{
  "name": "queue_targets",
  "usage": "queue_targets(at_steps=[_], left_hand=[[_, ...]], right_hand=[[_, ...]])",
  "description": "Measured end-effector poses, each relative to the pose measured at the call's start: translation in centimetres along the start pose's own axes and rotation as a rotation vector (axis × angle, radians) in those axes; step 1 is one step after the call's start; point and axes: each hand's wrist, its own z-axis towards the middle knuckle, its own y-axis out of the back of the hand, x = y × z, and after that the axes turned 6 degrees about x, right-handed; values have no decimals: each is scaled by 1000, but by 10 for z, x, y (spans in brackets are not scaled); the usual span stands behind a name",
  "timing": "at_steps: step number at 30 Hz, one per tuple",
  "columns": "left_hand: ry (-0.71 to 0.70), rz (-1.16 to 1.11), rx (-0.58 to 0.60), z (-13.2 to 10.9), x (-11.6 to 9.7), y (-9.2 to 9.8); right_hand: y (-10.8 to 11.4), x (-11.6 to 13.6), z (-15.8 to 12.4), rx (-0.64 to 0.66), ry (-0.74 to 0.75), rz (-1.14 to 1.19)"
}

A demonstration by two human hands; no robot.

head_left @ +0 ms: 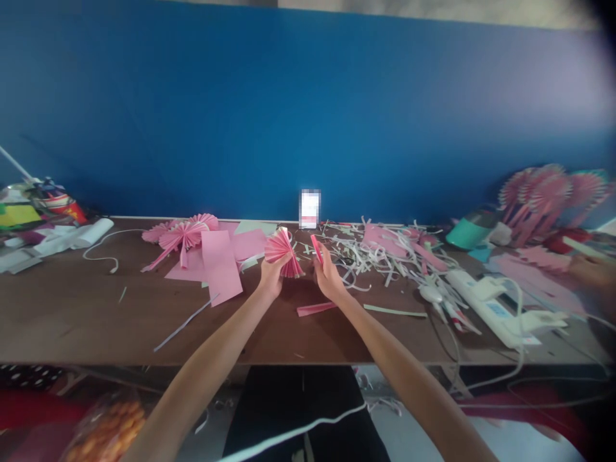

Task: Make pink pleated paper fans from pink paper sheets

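The left hand (272, 273) is closed on a pleated pink fan (278, 246), held above the table (269, 327), its folds partly spread. The right hand (328, 273) pinches a narrow pink piece (315, 247) just beside the fan, apart from it; whether this piece is folded or flat cannot be told for certain at this blur. A pink strip (312, 310) lies on the table below the right hand. To the left, pleated pieces (183, 236) rest by flat pink sheets (221, 266); to the right lie paper scraps (373, 251). Status, as judged: pleating of the held fan appears done; it is not yet a full round, and the flat sheets remain unpleated
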Motion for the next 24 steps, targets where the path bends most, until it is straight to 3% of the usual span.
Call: queue_targets(at_steps=[4, 7, 24], left_hand=[[-15, 7, 57, -1, 2, -1], [-47, 22, 84, -3, 3, -3], [-66, -7, 32, -4, 0, -5]], right_hand=[[-2, 4, 3, 1, 101, -8], [-4, 13, 2, 5, 96, 19], [-13, 15, -3, 50, 74, 74]])
